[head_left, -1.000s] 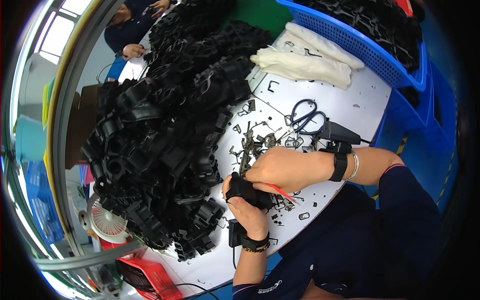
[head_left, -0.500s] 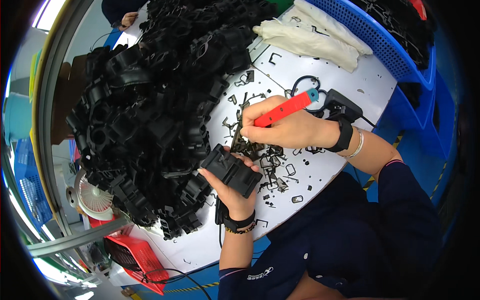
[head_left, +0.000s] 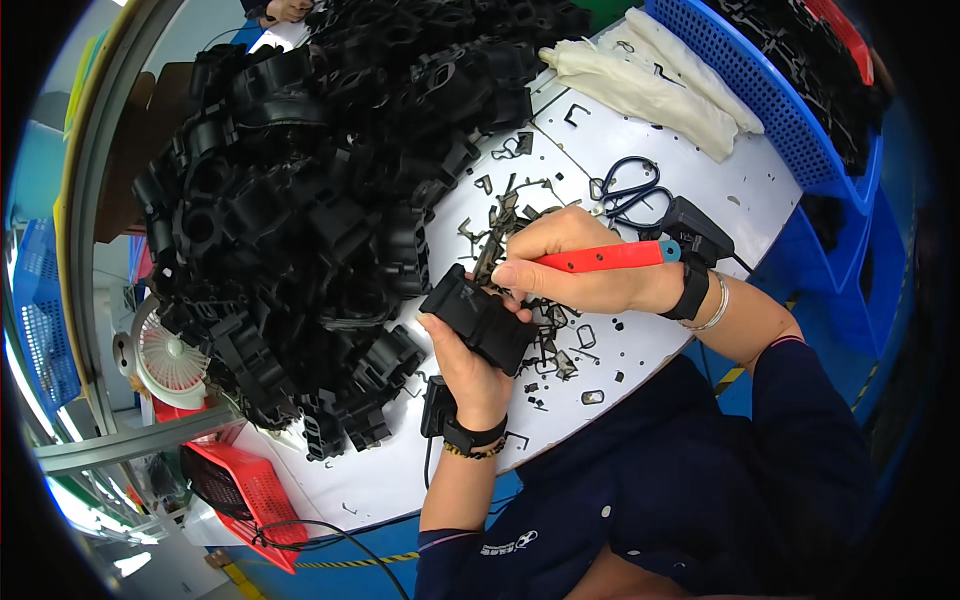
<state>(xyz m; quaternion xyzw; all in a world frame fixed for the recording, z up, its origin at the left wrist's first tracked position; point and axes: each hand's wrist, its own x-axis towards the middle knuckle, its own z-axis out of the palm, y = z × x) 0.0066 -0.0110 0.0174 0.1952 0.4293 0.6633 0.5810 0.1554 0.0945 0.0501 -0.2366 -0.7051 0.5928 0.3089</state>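
Observation:
My left hand (head_left: pixel 468 378) is closed around a black molded plastic part (head_left: pixel 480 325), held tilted above the white table. My right hand (head_left: pixel 585 287) grips a slim tool with a flat red handle (head_left: pixel 610 259) and a teal end. Its fingertips are close to the upper edge of the part. The working tip is hidden, so I cannot tell whether it touches the plastic. Small dark plastic scraps (head_left: pixel 497 222) lie on the table around and beneath both hands.
A big heap of black plastic parts (head_left: pixel 330 225) fills the left side. Dark-handled scissors (head_left: pixel 632 190), a black boxy device (head_left: pixel 697 230) with a cable and a cream cloth (head_left: pixel 650 85) lie rightward. Blue crates (head_left: pixel 760 110), a red basket (head_left: pixel 255 490) and a white fan (head_left: pixel 168 350) stand around.
The red handle has swung lower, closer to level, as my right hand moved down against the part. Both hands and the part sit slightly further right in view. The view itself has shifted.

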